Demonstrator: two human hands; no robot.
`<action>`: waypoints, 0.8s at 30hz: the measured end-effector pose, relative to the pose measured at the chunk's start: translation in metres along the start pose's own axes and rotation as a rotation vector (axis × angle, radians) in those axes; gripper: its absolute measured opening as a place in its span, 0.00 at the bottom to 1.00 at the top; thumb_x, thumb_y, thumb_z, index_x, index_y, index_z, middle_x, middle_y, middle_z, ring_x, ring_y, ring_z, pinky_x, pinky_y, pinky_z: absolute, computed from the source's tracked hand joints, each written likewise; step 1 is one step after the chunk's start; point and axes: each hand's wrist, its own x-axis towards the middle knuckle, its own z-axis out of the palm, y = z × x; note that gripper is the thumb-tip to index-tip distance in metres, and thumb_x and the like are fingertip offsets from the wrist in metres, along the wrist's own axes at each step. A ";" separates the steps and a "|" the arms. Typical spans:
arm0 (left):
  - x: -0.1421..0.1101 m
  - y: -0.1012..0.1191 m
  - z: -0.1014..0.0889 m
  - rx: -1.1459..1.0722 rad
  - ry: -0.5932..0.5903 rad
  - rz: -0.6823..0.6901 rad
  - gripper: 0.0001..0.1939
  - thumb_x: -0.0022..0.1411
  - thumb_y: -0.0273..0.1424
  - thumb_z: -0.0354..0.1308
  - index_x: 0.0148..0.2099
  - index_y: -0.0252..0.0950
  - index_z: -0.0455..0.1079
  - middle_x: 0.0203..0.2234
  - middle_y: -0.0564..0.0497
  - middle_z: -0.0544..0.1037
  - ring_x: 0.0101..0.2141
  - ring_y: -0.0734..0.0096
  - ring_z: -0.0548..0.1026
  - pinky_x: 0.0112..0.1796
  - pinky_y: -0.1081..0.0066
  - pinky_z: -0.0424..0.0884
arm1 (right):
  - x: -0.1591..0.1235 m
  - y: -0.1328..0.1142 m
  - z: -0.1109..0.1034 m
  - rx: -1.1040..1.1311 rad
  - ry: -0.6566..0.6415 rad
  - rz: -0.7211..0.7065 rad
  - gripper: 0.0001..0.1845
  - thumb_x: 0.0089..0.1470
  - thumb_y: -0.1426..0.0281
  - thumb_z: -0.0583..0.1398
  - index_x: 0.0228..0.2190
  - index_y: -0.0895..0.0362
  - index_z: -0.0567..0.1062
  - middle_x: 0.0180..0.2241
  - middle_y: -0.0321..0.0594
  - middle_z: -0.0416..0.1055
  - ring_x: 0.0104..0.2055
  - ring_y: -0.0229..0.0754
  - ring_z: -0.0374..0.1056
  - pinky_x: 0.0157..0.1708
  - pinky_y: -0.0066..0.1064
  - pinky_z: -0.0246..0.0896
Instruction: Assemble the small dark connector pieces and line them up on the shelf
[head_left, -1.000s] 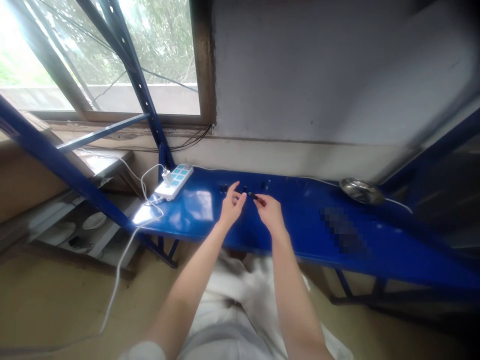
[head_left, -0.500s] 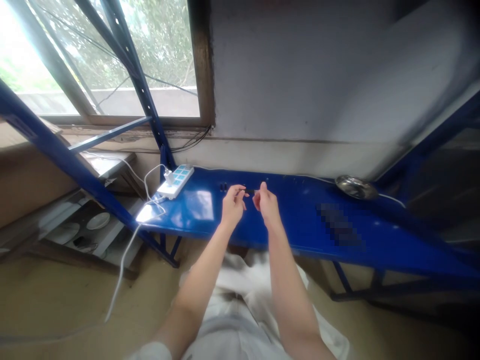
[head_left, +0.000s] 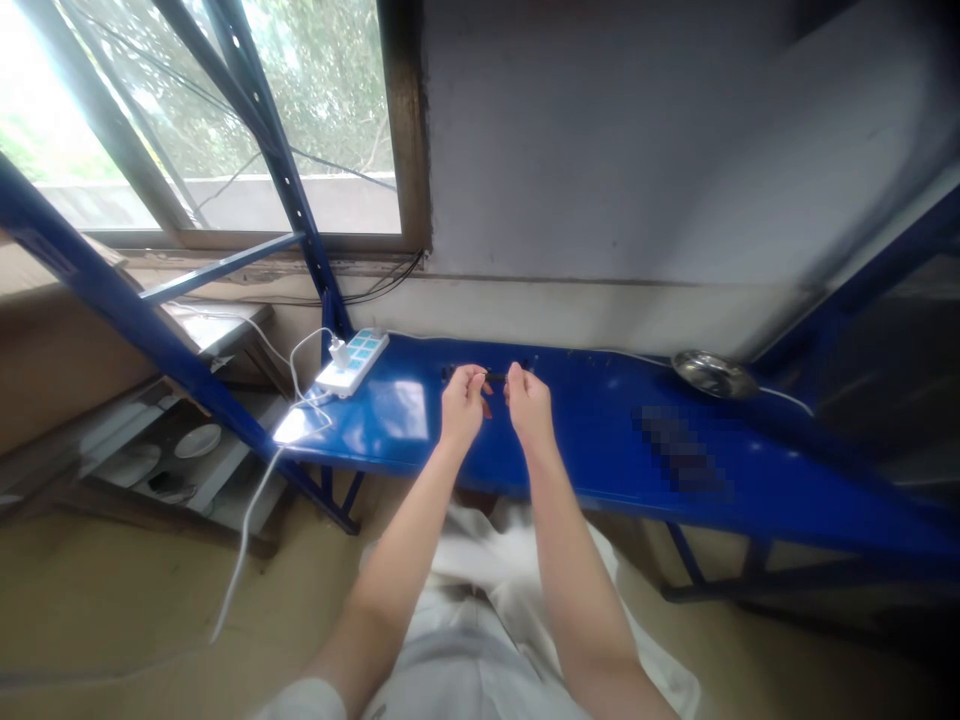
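Between my two hands, above the blue tabletop (head_left: 480, 445), a small dark stick-like piece (head_left: 496, 377) is held level. My left hand (head_left: 463, 402) pinches its left end with thumb and fingers. At the right end, my right hand (head_left: 528, 401) grips it with the thumb on top. The piece is too small and blurred to tell its kind. Small dark bits (head_left: 448, 372) lie on the table just behind my left hand, partly hidden by it.
A white power strip (head_left: 354, 362) with a plug and white cables lies at the table's left end. A shiny round metal dish (head_left: 712, 374) sits at the back right, with a blurred-out dark object (head_left: 679, 450) before it. Blue posts (head_left: 277, 150) rise at the left.
My right hand has turned, its thumb lowering onto the dark piece, and shifted slightly left. My left hand has moved a little and stays on the piece.
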 end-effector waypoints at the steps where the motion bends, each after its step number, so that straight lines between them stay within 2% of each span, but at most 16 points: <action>1: 0.001 -0.002 0.001 0.022 0.006 0.017 0.12 0.64 0.38 0.43 0.38 0.36 0.61 0.22 0.56 0.68 0.14 0.84 0.64 0.19 0.79 0.61 | 0.000 -0.001 0.000 -0.001 0.000 -0.009 0.27 0.52 0.48 0.46 0.17 0.56 0.60 0.17 0.34 0.60 0.20 0.34 0.54 0.22 0.26 0.50; 6: 0.007 -0.010 0.004 0.269 0.096 0.194 0.15 0.65 0.39 0.38 0.35 0.35 0.61 0.24 0.53 0.68 0.23 0.78 0.66 0.28 0.76 0.62 | 0.000 -0.002 0.001 -0.008 0.004 -0.016 0.27 0.52 0.48 0.46 0.17 0.56 0.60 0.16 0.33 0.59 0.20 0.33 0.54 0.21 0.26 0.50; 10: 0.013 -0.009 0.002 0.376 0.039 0.186 0.17 0.66 0.39 0.37 0.32 0.35 0.61 0.22 0.53 0.67 0.23 0.76 0.65 0.28 0.75 0.60 | 0.003 0.001 0.000 -0.015 0.012 -0.012 0.27 0.52 0.48 0.46 0.16 0.56 0.60 0.16 0.34 0.59 0.20 0.34 0.54 0.22 0.27 0.50; 13: 0.016 -0.005 -0.001 0.332 0.004 0.112 0.20 0.65 0.40 0.38 0.27 0.35 0.60 0.19 0.53 0.66 0.21 0.77 0.63 0.26 0.75 0.59 | 0.004 0.003 -0.001 -0.019 0.012 -0.001 0.26 0.53 0.49 0.46 0.17 0.56 0.60 0.16 0.33 0.58 0.20 0.34 0.54 0.22 0.27 0.50; 17: 0.021 0.001 -0.001 0.156 -0.024 -0.045 0.23 0.63 0.44 0.40 0.22 0.35 0.56 0.16 0.55 0.63 0.18 0.80 0.61 0.22 0.76 0.57 | 0.005 -0.001 -0.002 -0.020 0.001 0.001 0.26 0.52 0.48 0.47 0.17 0.56 0.61 0.16 0.34 0.60 0.19 0.34 0.55 0.22 0.27 0.50; 21: 0.027 0.006 -0.003 -0.084 -0.089 -0.309 0.20 0.61 0.43 0.45 0.23 0.35 0.55 0.12 0.59 0.57 0.13 0.84 0.54 0.16 0.78 0.51 | 0.006 -0.002 -0.006 -0.038 -0.020 -0.009 0.27 0.51 0.47 0.47 0.17 0.56 0.61 0.16 0.34 0.60 0.19 0.34 0.54 0.21 0.27 0.50; 24: 0.033 0.005 -0.015 -0.181 -0.044 -0.384 0.18 0.61 0.40 0.47 0.23 0.36 0.53 0.11 0.61 0.55 0.11 0.85 0.52 0.14 0.79 0.48 | 0.009 0.003 -0.018 -0.033 0.048 0.016 0.27 0.51 0.47 0.47 0.17 0.56 0.62 0.16 0.34 0.59 0.19 0.34 0.54 0.21 0.27 0.50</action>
